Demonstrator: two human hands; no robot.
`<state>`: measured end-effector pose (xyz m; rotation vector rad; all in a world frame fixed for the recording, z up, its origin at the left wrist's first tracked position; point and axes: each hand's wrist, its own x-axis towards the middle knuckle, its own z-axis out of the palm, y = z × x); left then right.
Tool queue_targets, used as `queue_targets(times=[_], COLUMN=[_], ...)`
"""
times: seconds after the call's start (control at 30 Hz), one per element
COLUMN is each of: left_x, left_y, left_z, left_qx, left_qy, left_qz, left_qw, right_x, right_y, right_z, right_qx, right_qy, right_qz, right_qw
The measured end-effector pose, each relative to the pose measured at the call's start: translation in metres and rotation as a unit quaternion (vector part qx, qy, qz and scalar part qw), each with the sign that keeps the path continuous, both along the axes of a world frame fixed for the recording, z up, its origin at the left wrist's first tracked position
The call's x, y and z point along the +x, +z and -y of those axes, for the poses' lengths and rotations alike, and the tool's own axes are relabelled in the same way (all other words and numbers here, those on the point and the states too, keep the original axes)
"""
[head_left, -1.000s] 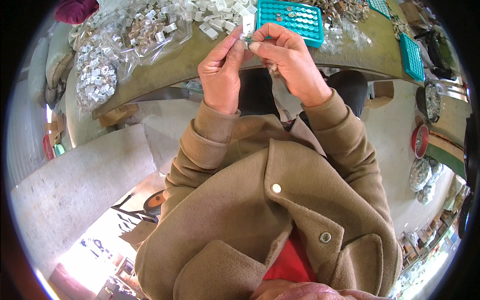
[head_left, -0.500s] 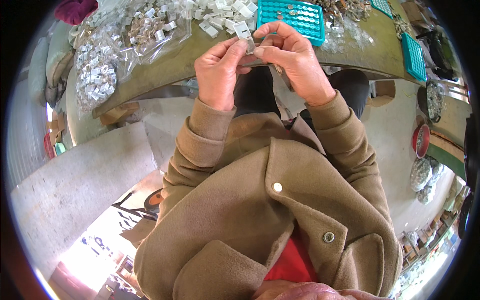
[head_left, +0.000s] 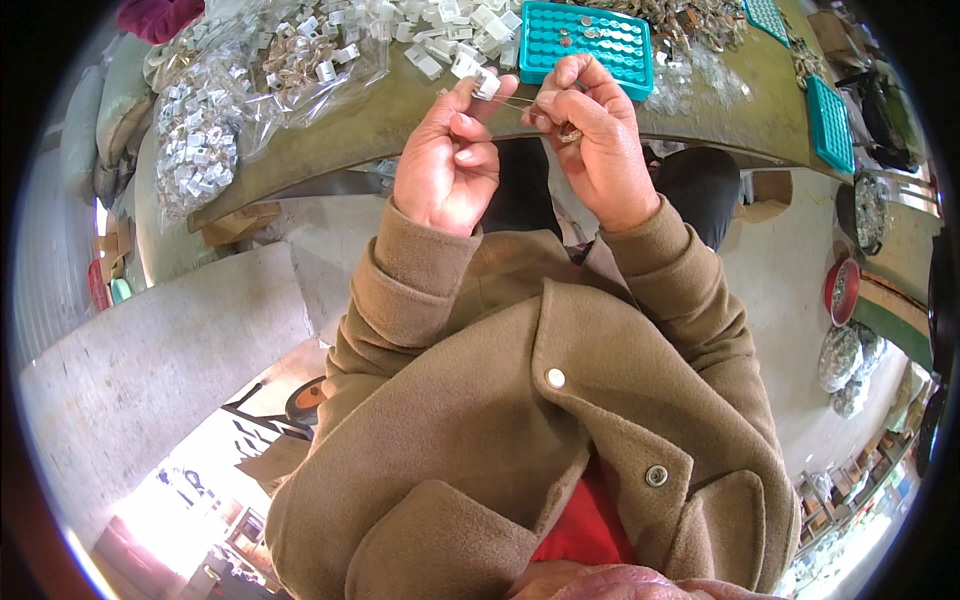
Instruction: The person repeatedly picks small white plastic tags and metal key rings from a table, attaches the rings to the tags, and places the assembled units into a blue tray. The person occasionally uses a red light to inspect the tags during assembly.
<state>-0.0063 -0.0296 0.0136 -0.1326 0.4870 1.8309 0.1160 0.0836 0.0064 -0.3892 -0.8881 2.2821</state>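
Over the table's near edge point(head_left: 345, 146), your left fingers point(head_left: 457, 99) grasp a white piece point(head_left: 487, 85) and your right fingers point(head_left: 579, 103) pinch thin strands point(head_left: 514, 101), seemingly for tension.

Left fingers point(head_left: 478, 157) and right fingers point(head_left: 584, 108) farther apart; thin strands point(head_left: 515, 100) now visible, stretched between them

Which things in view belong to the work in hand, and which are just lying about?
In the work:
white plastic piece, left hand
thin strand, right hand
probably loose white pieces and teal tray

Apparently lying about:
purple cloth
cardboard at right
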Motion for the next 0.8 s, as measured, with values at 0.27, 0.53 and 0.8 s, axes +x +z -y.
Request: queue_targets(times=[0.27, 0.53, 0.8], left_x=[0.002, 0.023, -0.021], left_y=[-0.001, -0.024, -0.029], left_z=[-0.008, -0.018, -0.018], left_qx=[-0.054, -0.144, -0.204], left_qy=[-0.042, -0.101, -0.096], left_qz=[0.045, -0.206, -0.363], left_qw=[0.997, 0.963, 0.904], right_x=[0.019, 0.033, -0.004], right_y=[0.002, 0.011, -0.004], right_z=[-0.011, -0.054, -0.085], right_qx=[0.245, 0.510, 0.648], right_qy=[-0.012, -0.180, -0.209], right_qz=[0.183, 0.356, 0.316], right_qw=[0.952, 0.762, 0.660])
